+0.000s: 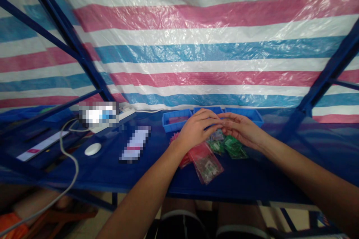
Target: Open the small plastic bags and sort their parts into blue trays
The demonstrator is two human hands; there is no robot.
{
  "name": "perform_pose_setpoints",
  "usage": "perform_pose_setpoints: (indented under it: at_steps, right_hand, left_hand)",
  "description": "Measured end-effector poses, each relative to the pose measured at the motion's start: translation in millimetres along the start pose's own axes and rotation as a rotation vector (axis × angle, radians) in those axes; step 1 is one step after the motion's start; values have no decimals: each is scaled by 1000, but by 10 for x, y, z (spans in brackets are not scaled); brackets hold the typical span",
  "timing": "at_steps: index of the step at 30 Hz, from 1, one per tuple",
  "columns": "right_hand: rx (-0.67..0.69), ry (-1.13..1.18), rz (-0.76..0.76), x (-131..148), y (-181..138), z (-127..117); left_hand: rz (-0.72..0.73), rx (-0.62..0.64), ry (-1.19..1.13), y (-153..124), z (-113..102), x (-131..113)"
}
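My left hand (pixel 195 127) and my right hand (pixel 241 130) meet at the fingertips over the middle of the blue table. Both have their fingers bent and pinched together; whatever lies between them is hidden. Under my left hand and wrist are red-tinted plastic packets (pixel 196 152), and a flat see-through packet (pixel 209 168) with greyish contents lies nearest me. Small green packets (pixel 235 148) are spread below my right hand. Behind the hands stand three shallow blue bins: a left bin (pixel 176 127), a partly covered middle bin (pixel 206 110) and a right bin (pixel 257 117).
Left of the packets lies a blurred-out flat item (pixel 136 143), with a white oval object (pixel 93 149) beside it. A white cable (pixel 75 171) hangs over the table's front edge. Blue metal posts (pixel 319 82) and a striped plastic sheet (pixel 210 52) enclose the table. Another person's leg (pixel 36 206) shows lower left.
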State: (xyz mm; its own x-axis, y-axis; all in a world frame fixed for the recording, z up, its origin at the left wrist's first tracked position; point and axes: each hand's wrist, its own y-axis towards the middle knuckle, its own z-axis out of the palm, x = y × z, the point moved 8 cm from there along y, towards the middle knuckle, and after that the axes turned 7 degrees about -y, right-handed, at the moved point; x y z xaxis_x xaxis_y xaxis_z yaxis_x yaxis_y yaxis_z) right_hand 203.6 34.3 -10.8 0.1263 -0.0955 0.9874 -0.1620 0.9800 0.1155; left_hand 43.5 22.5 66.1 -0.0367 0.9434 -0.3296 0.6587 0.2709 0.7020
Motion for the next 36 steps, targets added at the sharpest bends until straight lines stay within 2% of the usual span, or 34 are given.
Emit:
perform_pose_setpoints:
  at_steps: [5,10,14,16,19,23,27,30,36]
  right_hand:
    - [-31,-120,-89,139,-37,54]
    - [-43,-262,-171,203,-58,77]
    - [-87,-210,-157,136,-34,22]
    - [-116,-176,-166,132,-23,-11]
    - [-171,-116,-173,152,-21,-64]
    - [-174,-77,-146,169,-40,-59]
    - [-97,-45,-116,180,-62,21]
    - [-73,-31,-127,213,-68,44]
    - [-145,-134,-159,240,-58,-23]
  left_hand:
    - [-42,-87,0,10,-78,0]
    - [-262,-226,-74,-36,-133,160]
    - [-384,-228,-204,-54,-93,256]
    - [-359,-229,-204,-45,-106,231]
    - [-220,-230,-71,-20,-152,100]
    - [-100,-146,42,-8,-80,17]
    - [-131,-78,-23,-14,9,82]
    - [-197,-111,-64,-19,-11,130]
    - [-341,-163,-220,-48,-8,260]
